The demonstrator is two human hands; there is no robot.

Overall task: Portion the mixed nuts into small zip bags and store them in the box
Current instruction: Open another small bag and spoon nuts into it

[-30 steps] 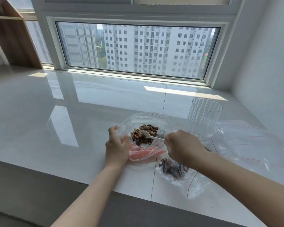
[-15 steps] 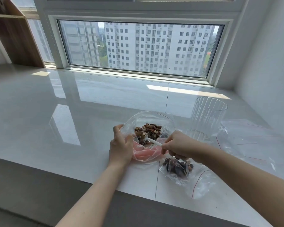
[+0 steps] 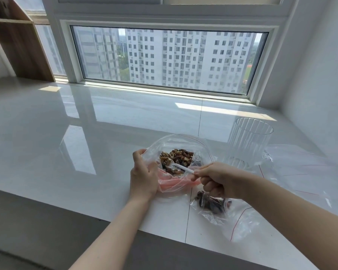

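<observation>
A large clear zip bag (image 3: 183,140) lies open on the white counter, with mixed nuts (image 3: 177,156) inside. My left hand (image 3: 143,176) grips the bag's left rim and holds the mouth open. My right hand (image 3: 216,179) pinches the handle of a white plastic spoon (image 3: 180,168), whose bowl is down among the nuts. A small zip bag (image 3: 213,206) with dark nuts in it lies on the counter just below my right hand. A clear ribbed container (image 3: 248,141) stands upright to the right.
More clear zip bags with red lines (image 3: 304,172) are spread at the far right. The counter's front edge (image 3: 105,220) runs close to my forearms. A window lines the back, a white wall the right, a wooden shelf (image 3: 18,39) the far left.
The spoon has dipped lower into the nuts and my right hand has shifted slightly down and right. My left hand keeps its hold on the bag's rim.
</observation>
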